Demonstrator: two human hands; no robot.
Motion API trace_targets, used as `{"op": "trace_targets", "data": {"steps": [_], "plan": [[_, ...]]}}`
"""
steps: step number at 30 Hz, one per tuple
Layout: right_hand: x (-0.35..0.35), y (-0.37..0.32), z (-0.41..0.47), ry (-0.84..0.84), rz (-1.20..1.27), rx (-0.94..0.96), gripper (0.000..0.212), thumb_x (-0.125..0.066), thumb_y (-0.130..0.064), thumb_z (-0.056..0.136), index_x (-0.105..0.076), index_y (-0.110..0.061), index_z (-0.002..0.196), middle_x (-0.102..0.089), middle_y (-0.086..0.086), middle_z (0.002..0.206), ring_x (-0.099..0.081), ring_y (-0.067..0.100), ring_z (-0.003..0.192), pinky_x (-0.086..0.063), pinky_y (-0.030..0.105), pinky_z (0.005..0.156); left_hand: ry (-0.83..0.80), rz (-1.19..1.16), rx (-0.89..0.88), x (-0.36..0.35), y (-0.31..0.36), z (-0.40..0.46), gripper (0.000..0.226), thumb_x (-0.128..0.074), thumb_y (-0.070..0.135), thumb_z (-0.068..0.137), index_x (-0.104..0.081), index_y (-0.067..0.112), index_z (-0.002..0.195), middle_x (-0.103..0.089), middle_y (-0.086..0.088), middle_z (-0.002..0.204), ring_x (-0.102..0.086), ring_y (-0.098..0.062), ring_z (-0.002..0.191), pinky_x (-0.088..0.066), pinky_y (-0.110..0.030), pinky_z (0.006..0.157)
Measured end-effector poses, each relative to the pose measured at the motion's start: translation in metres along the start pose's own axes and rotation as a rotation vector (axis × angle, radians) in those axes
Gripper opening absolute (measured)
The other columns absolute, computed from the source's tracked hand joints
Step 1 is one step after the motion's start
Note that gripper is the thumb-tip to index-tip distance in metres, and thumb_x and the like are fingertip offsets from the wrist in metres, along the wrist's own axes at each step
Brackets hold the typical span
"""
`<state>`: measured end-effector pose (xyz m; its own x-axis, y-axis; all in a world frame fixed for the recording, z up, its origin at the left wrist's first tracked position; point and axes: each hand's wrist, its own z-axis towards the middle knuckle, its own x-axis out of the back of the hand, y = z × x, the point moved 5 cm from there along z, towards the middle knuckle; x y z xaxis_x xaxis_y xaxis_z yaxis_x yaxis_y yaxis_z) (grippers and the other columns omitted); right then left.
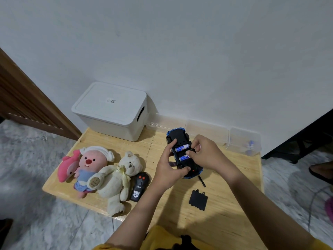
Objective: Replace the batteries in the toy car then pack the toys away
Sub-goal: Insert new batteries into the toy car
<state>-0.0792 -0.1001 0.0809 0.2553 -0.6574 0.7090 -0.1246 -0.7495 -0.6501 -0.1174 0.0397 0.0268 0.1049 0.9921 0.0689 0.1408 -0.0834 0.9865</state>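
Observation:
The blue and black toy car (177, 137) lies upside down over the wooden table, its battery bay uncovered. Two blue batteries (182, 147) lie in the bay. My left hand (168, 170) grips the car's near end and left side. My right hand (205, 152) reaches in from the right, its fingertips on the batteries. The black battery cover (197, 200) lies loose on the table in front of the car. A black remote control (140, 186) lies left of my left arm, beside a white teddy bear (117, 179), a pink beaver plush (90, 165) and a pink dolphin plush (69, 165).
A white lidded storage box (111, 110) stands at the table's back, against the wall. Clear plastic containers (243, 143) sit at the back right, one holding blue batteries. A thin black stick (202, 181) lies near the car. The low table (234, 195) is edged by tiled floor.

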Motion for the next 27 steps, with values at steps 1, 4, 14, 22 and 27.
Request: {"op": "trace_targets", "data": {"steps": [1,4,14,22,27], "plan": [[-0.001,-0.001,0.0,-0.066,0.005,-0.005,0.019,-0.062,-0.016,0.083,-0.046,-0.018,0.093,-0.047,0.0,0.09,-0.049,0.017,0.077,-0.039,0.029,0.062,0.0,0.0,0.006,0.0,-0.001,0.0,0.09,-0.077,0.0,0.065,-0.038,0.042,0.135,-0.054,0.0,0.122,-0.064,-0.004,0.086,-0.057,-0.026,0.075],[-0.003,-0.001,-0.001,-0.23,0.029,-0.014,0.028,-0.049,-0.003,0.083,-0.036,-0.021,0.1,-0.037,0.002,0.105,-0.048,0.019,0.083,-0.042,0.03,0.066,-0.003,0.017,0.004,0.0,-0.003,0.001,0.09,-0.076,0.003,0.063,-0.038,0.038,0.137,-0.054,-0.003,0.125,-0.061,0.008,0.082,-0.058,-0.027,0.075],[0.0,-0.003,-0.004,0.15,0.374,0.123,0.037,-0.079,-0.001,0.067,-0.055,-0.017,0.091,-0.062,0.001,0.089,-0.069,0.013,0.075,-0.057,0.029,0.068,-0.013,0.043,0.019,-0.002,-0.007,0.005,0.091,-0.079,0.012,0.06,-0.039,0.043,0.136,-0.056,-0.004,0.124,-0.065,-0.008,0.09,-0.058,-0.039,0.08],[-0.007,0.006,-0.002,0.24,0.175,0.33,0.022,-0.078,-0.012,0.072,-0.073,-0.02,0.091,-0.072,-0.008,0.086,-0.066,0.007,0.082,-0.055,0.035,0.076,-0.034,0.091,0.011,-0.004,-0.005,0.005,0.093,-0.082,0.016,0.06,-0.038,0.039,0.139,-0.058,0.001,0.123,-0.057,0.009,0.089,-0.057,-0.035,0.08],[-0.012,0.007,-0.003,0.197,0.04,0.502,0.024,-0.07,-0.011,0.08,-0.072,-0.019,0.103,-0.069,-0.006,0.095,-0.065,0.015,0.088,-0.054,0.034,0.076,-0.036,0.074,0.029,0.0,-0.003,0.008,0.091,-0.082,0.014,0.061,-0.041,0.038,0.138,-0.057,0.0,0.122,-0.055,0.015,0.076,-0.057,-0.032,0.075]]}}
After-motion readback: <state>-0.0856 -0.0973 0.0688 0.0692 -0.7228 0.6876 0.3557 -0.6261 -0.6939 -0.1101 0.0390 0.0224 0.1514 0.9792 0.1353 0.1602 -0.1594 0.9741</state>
